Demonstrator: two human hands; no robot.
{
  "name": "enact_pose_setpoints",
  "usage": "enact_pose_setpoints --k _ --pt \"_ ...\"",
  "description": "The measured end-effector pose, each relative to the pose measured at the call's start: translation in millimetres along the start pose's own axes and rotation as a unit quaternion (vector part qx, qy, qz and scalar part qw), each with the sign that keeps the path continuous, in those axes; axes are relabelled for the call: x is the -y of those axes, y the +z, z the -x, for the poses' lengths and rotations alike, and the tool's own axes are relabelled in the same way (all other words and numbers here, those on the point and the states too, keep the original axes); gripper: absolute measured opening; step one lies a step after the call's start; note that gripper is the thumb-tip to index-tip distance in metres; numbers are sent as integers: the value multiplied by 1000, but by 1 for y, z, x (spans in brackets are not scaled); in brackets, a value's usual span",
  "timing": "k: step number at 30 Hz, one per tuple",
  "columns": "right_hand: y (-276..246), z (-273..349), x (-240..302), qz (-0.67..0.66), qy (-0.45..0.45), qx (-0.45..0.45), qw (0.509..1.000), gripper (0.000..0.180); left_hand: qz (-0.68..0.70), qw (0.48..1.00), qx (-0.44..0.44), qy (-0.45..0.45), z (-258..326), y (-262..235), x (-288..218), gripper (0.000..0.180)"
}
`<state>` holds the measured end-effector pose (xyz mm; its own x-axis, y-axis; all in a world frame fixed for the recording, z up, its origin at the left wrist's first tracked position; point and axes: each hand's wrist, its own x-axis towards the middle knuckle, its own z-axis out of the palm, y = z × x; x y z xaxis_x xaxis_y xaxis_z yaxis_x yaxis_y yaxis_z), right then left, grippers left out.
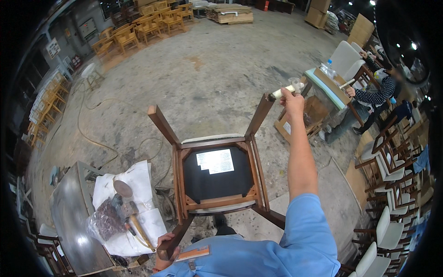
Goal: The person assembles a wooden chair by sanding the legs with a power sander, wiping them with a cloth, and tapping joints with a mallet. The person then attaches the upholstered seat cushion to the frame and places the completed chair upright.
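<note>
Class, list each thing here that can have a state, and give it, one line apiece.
Wooden chair: turned over, underside showing
Left hand: closed on a chair leg
White cylinder: held, tilted
Right hand: raised, closed around the cylinder
White label: flat on the underside
White sheet: spread out, creased
Blue-capped bottle: capped

from where i sit, the body i'm watching wears a plain light-blue shirt [258, 254], its short right sleeve [310, 214] ending above the elbow in a loose, wide hem. the right forearm [301, 152] is bare, and so are the right hand [294, 105] and left hand [167, 247]. i see a flat orange-brown strip [194, 254] with pale edging across the chest, and dark legwear [224, 230] below.
</note>
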<state>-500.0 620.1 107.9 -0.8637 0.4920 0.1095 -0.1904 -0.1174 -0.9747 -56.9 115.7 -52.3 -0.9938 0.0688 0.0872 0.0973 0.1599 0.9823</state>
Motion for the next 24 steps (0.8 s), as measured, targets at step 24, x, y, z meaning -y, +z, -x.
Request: enact_pose_setpoints --k 24 --pt "345 140 -48 -67 32 274 959 25 45 991 -95 -82 0 20 -51 39"
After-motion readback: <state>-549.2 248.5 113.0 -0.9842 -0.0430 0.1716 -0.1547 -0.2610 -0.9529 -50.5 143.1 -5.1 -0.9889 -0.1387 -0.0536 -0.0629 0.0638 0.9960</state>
